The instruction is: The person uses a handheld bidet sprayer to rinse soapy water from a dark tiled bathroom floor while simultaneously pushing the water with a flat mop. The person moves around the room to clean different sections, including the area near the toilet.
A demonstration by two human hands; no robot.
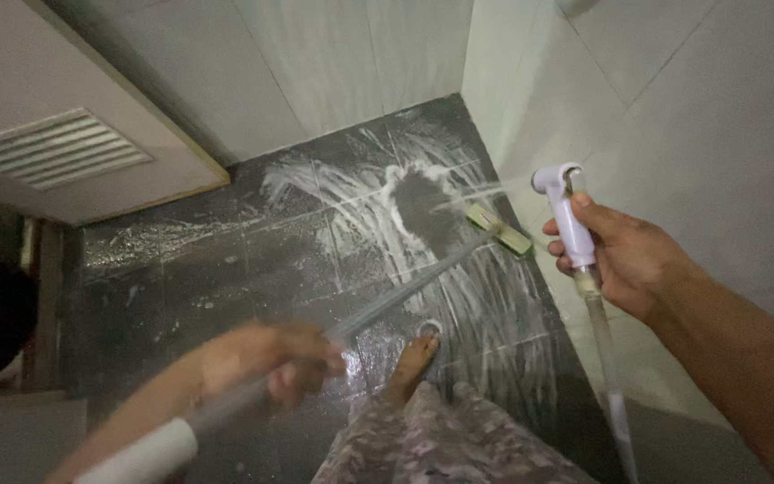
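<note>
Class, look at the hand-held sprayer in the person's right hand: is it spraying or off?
Spraying. A thin jet leaves the nozzle of the white sprayer, gripped in the right hand, toward the foamy dark floor tiles.

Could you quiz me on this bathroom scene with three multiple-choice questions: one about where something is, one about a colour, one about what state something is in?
1. Where does the brush head rest?
A. On the dark floor near the white wall
B. On the vented door
C. In the right hand

2. What colour is the hand sprayer?
A. Red
B. White
C. Black

3. What state is the floor in?
A. Dry and bare
B. Carpeted
C. Wet and streaked with white foam

Answers:
1. A, the greenish head lies on the tiles by the right-hand wall, at the end of a long handle gripped by the left hand.
2. B, the sprayer gripped by the right hand is white, with a hose hanging below.
3. C, the tiles glisten and foam fans out across them.
</note>
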